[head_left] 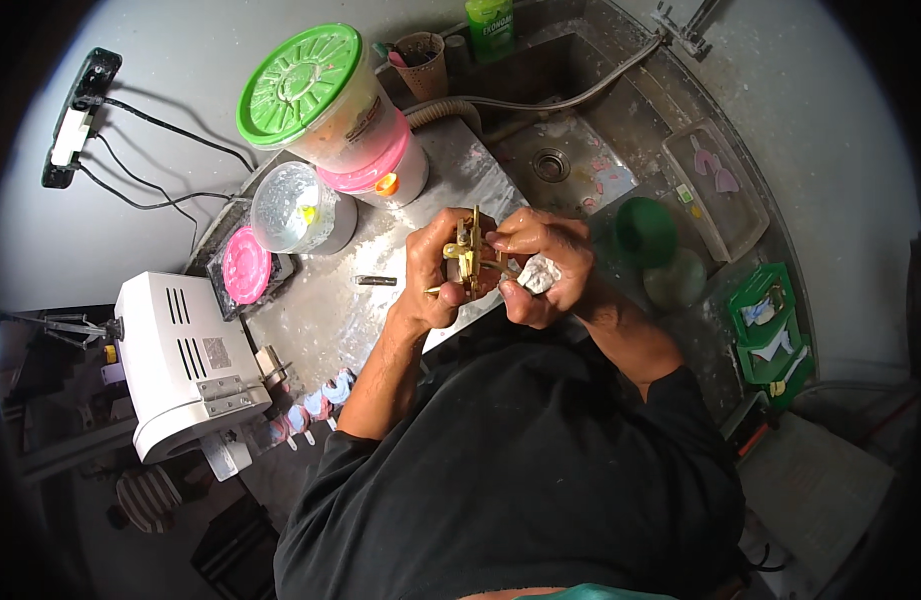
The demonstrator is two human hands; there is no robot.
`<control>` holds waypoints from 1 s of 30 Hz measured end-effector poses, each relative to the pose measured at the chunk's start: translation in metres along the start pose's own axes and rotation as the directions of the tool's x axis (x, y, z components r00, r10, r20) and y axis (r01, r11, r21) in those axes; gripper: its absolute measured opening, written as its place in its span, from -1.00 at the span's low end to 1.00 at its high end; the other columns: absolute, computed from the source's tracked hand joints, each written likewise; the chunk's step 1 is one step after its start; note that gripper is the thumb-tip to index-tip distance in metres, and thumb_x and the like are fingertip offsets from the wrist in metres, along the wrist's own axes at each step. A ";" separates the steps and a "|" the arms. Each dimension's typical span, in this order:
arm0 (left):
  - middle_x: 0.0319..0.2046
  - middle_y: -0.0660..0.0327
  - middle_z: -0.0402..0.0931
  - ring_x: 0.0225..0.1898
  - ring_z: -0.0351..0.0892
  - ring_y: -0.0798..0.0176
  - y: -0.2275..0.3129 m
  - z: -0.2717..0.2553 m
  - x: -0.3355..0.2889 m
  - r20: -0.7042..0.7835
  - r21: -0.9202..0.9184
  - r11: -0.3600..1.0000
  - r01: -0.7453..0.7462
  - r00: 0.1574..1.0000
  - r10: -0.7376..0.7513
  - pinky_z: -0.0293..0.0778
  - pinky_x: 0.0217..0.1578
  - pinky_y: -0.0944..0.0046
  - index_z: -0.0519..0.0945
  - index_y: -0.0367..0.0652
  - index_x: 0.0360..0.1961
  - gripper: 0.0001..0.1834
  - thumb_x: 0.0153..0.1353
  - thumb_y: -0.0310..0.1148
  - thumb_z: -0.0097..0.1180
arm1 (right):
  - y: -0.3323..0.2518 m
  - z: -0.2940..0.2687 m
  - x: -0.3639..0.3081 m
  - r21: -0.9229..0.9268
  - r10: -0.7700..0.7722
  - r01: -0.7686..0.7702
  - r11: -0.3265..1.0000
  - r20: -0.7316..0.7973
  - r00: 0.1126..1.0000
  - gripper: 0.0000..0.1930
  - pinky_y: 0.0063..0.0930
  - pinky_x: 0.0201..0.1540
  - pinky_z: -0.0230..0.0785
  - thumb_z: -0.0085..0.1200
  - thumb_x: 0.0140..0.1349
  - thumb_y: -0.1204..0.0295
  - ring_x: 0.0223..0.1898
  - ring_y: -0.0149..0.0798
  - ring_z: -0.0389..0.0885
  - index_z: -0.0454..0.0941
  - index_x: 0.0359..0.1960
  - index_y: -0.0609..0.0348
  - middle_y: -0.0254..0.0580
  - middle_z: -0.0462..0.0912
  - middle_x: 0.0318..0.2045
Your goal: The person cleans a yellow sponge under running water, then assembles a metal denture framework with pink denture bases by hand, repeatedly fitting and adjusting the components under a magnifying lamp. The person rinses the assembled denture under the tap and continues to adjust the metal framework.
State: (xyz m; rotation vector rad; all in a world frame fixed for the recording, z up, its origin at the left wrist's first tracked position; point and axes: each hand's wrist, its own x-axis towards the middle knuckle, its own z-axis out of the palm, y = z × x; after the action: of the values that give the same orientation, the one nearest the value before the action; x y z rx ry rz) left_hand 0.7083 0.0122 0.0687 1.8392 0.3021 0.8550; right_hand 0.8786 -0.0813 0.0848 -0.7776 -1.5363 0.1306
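My left hand (427, 262) is closed around a small brass-coloured hinged frame that looks like a dental articulator (465, 252). Just beside it, my right hand (559, 243) curls around a rough white lump (539, 274), which looks like plaster. The fingertips of my right hand come close to the articulator's right side; whether they touch it I cannot tell. Both hands are above the front of the metal counter (411, 235). A short dark-handled tool (376, 281) lies on the counter to the left of my left hand.
Behind stand a green-lidded tub (303, 85) and a clear bucket (306, 210). A pink lid (248, 265) and white machine (186, 360) are left, near several dental impressions (316, 408). A sink (551, 140), green bowl (645, 230) and green tray (771, 330) are right.
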 end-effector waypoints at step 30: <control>-0.25 0.15 0.60 -0.23 0.63 0.28 -0.016 0.004 -0.002 -0.196 -0.196 0.980 0.035 0.978 -0.074 0.55 -0.19 0.25 0.38 -0.35 0.14 0.17 0.20 0.71 -0.40 | -0.019 0.043 0.008 0.206 0.581 -0.553 0.807 -0.112 0.807 -0.61 -0.52 -0.25 0.53 0.32 0.20 0.27 -0.32 -0.47 0.64 0.56 -0.15 0.41 -0.11 0.70 -0.34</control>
State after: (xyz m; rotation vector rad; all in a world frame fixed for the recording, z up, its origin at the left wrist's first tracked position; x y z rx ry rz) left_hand 0.7124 0.0146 0.0529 1.5618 0.3835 1.0007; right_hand 0.8329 -0.0758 0.0947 -1.0717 -1.0717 0.6172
